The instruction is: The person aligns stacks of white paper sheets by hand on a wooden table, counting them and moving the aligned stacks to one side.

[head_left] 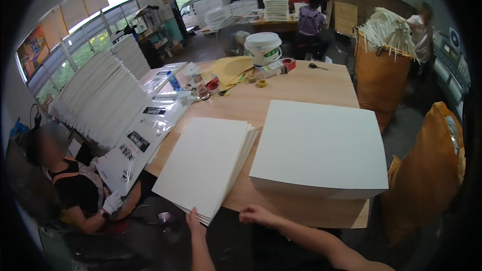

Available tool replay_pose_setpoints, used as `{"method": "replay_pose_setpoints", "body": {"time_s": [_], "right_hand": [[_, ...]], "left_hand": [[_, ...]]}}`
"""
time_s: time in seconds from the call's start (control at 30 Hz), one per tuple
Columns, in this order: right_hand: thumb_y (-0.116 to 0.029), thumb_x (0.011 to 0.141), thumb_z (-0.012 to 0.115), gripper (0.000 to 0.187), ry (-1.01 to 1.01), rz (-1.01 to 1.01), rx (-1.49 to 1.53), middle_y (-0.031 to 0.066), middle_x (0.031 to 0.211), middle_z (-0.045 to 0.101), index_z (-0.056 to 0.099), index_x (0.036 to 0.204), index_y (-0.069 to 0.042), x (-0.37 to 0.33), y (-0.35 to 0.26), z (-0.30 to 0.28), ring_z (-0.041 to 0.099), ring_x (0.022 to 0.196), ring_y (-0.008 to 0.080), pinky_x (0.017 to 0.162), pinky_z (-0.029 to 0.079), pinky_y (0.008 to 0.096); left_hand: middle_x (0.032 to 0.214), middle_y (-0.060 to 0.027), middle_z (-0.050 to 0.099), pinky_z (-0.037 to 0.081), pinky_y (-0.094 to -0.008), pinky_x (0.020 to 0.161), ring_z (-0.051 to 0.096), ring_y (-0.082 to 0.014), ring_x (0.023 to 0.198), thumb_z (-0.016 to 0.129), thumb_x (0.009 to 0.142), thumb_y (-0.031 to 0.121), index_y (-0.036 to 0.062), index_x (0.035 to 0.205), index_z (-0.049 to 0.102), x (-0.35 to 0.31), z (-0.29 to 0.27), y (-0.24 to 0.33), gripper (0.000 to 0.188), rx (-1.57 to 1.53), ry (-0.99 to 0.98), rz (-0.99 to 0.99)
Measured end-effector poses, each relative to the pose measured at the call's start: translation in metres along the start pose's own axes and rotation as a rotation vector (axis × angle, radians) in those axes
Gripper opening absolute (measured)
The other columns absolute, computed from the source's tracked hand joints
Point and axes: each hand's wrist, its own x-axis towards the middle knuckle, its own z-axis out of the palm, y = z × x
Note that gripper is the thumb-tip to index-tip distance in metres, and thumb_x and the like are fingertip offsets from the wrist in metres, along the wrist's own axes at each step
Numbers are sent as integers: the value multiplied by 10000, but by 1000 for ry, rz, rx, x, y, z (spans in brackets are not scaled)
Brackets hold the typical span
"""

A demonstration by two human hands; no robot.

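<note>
Left of the tall white stack (321, 145): thin sheaf (203, 158) in hand

Just left of the tall white stack, I logged the thin sheaf on the table (311, 88), its near edge jutting past the tabletop. The left hand (196, 222) grasped that edge. Near the stack's near left corner I observed the right hand (257, 216), fingers curled; I could not tell whether it was clenched. Beyond the stack I noted scissors (318, 66) and a lidded bucket (263, 50); well left of it, a co-worker's gloved hand (112, 202).
</note>
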Motion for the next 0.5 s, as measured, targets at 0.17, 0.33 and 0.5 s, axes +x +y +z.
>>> {"method": "replay_pose_setpoints", "body": {"time_s": [0.17,0.33,0.5], "right_hand": [[-195,1047,658,354,161,107,160,182,1224,692,597,1303,42,-176,11,-45,705,1137,262,973,601,363],[-158,1031,657,350,707,-113,434,244,1159,698,568,1284,68,-338,45,-86,722,1077,316,913,624,425],[-221,1061,603,189,1260,-484,298,97,953,712,647,1026,-41,-395,35,-115,717,852,195,730,590,319]], "left_hand": [[1280,-129,665,528,-443,1016,650,-294,1166,666,980,148,-20,1384,550,87,0,2,453,-2,-124,-82],[1340,-158,645,473,-421,1078,620,-281,1227,642,1039,276,-27,1392,543,91,-9,-4,476,13,-207,-75],[1281,-167,666,524,-373,972,648,-278,1144,669,1014,257,11,1349,583,54,-13,-31,424,717,379,655]]}}
